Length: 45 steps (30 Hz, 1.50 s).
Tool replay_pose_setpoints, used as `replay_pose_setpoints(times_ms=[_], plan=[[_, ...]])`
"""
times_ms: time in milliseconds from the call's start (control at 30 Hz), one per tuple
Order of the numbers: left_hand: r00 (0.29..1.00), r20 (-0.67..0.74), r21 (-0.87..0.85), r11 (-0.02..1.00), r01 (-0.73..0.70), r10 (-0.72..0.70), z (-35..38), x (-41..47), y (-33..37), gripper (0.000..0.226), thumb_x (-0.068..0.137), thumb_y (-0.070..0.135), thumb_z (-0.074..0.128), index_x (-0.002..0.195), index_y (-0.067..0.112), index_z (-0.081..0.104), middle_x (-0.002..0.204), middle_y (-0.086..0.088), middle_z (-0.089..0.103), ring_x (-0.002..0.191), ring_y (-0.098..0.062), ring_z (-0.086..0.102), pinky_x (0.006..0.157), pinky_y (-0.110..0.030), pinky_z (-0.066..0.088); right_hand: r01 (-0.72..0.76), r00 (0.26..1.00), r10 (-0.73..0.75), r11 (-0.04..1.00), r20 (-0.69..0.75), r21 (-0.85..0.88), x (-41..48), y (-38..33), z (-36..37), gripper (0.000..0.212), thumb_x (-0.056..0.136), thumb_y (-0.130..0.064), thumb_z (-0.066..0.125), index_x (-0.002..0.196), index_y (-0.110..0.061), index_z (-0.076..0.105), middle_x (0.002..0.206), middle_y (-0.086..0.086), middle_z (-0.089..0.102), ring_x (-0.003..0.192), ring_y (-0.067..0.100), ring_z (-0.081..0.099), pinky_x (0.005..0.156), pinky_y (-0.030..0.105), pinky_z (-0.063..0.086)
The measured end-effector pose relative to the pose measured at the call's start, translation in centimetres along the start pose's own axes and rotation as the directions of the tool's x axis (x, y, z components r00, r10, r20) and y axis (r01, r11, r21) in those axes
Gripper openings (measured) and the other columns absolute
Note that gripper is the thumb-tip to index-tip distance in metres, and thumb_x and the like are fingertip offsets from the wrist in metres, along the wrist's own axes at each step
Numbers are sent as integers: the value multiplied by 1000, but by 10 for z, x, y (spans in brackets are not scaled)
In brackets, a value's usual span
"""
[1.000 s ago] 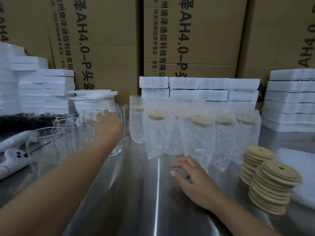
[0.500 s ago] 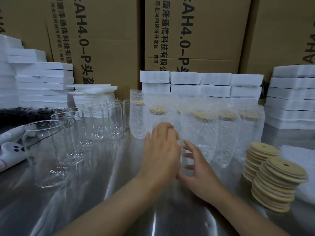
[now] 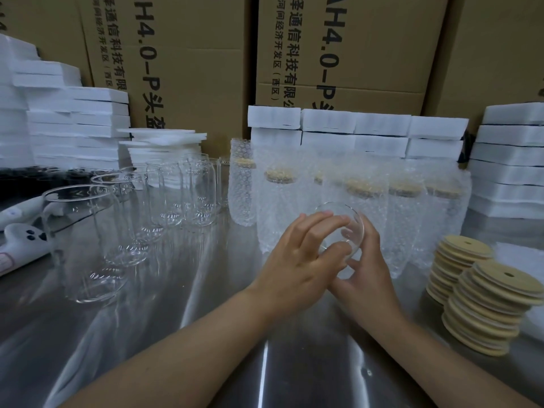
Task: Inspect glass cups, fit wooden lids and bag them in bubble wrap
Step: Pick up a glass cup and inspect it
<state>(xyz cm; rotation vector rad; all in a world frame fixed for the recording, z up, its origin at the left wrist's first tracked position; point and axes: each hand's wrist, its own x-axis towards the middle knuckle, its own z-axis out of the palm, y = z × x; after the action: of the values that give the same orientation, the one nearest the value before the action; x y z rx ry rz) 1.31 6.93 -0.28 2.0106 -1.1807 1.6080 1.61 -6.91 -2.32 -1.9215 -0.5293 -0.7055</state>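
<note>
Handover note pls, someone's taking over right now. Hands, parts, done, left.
Left hand and right hand both grip one bare glass cup, tilted, mouth toward the camera, over the steel table.
Unwrapped glass cups stand at left; two wooden lid stacks at right.
Done: a row of lidded, bubble-wrapped cups at the back.
Left: inspect held cup, lid, bag; then the others.

The left grip (image 3: 297, 260) and right grip (image 3: 368, 278) meet above the tabletop (image 3: 182, 304) with a glass cup (image 3: 341, 228) between them. A row of loose cups (image 3: 167, 195) stands left of the grips and the bagged cups (image 3: 403, 219) just behind. Foam blocks (image 3: 353, 131) and cartons (image 3: 338, 69) lie farther back, and two lid stacks (image 3: 494, 307) sit to the right.
</note>
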Motion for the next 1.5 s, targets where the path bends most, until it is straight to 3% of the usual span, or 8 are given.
replay_pose_setpoints(times_ms=[200, 333, 500, 600, 767, 1033, 1333, 1500], plan=[[999, 20, -120, 992, 31, -29, -2, -1, -11, 25, 88, 22, 63, 112, 15, 59, 135, -6, 31, 129, -27, 36, 117, -28, 28, 8, 1000, -10, 998, -30, -55, 0, -7, -4, 88, 63, -42, 77, 119, -71, 15, 128, -38, 38, 119, -12, 44, 92, 30, 51], [944, 153, -384, 862, 331, -294, -9, -7, -12, 84, 69, 44, 79, 137, 30, 32, 145, 4, 22, 141, -13, 26, 116, -22, 29, 37, 997, -42, 997, -69, -70, -1, -6, -4, 92, 58, -41, 87, 117, -68, 22, 125, -35, 41, 116, -10, 46, 88, 20, 48], [846, 402, -428, 744, 512, -350, -11, -17, -29, 143, 39, 58, 87, 148, 48, -6, 150, 23, 9, 140, 3, 25, 111, -10, 25, 117, 986, -123, 991, -111, -59, -3, -9, -2, 96, 61, -31, 89, 124, -60, 23, 128, -26, 45, 119, -4, 48, 85, 11, 47], [766, 487, -311, 736, 602, -420, -2, -26, -34, 133, 48, 58, 86, 138, 67, -12, 135, 45, 14, 134, 16, 22, 111, -11, 28, 164, 981, -164, 986, -105, -17, -6, -14, -3, 92, 62, -31, 86, 129, -49, 25, 132, -22, 43, 123, 1, 47, 92, 19, 46], [698, 452, -312, 635, 707, -555, 8, -32, -36, 114, 55, 28, 87, 123, 80, 13, 127, 46, 27, 128, 8, 39, 107, -34, 44, 232, 972, -231, 972, -43, 22, -12, -22, -3, 92, 60, -32, 83, 133, -39, 27, 134, -16, 42, 124, 2, 47, 100, 22, 44], [624, 467, -447, 442, 778, -626, 4, -33, -30, 84, 51, 51, 75, 126, 43, 40, 134, 13, 38, 131, -14, 45, 108, -45, 43, 153, 980, -150, 988, 133, -15, -12, -29, -7, 71, 70, -64, 66, 132, -55, 33, 135, -32, 39, 131, 1, 40, 108, 37, 39], [645, 447, -313, 567, 762, -620, -4, -27, -28, 90, 66, 7, 89, 140, 18, 39, 140, -5, 40, 133, -18, 42, 110, -25, 35, 127, 984, -128, 992, 123, 18, -12, -31, -8, 90, 48, -77, 74, 126, -61, 33, 133, -31, 43, 130, -1, 41, 105, 31, 40], [704, 397, -305, 639, 706, -589, -3, -27, -26, 97, 63, 13, 91, 139, 24, 32, 151, -5, 37, 145, -21, 30, 120, -37, 25, 139, 987, -143, 989, 67, 57, -11, -31, -12, 93, 53, -66, 78, 130, -64, 26, 135, -30, 43, 130, -2, 42, 102, 38, 46]])
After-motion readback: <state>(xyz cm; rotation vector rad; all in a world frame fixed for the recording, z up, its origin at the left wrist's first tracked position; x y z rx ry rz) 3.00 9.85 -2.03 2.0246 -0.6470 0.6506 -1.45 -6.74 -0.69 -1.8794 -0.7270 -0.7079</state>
